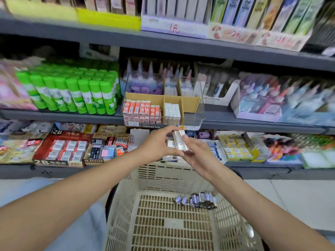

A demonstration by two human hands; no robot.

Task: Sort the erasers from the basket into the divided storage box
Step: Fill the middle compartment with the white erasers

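**Erasers in hand, box straight ahead**

The grey metal shelf (253,124) carries the clear plastic box (192,120), split by brown card dividers: orange-sleeved blocks fill the left cell, small white ones the middle, and the right cell looks bare. Below, the cream slotted basket (126,205), rigid plastic, has a loose cluster of purple-wrapped erasers (199,199) in its far right corner.

Both hands meet just under the box. The right hand (197,153) cradles a pale eraser stack (179,140) on half-curled fingers, its long axis slanting up and away. The left hand (155,142) pinches its top end. The box lies up and forward, about equally near both hands.
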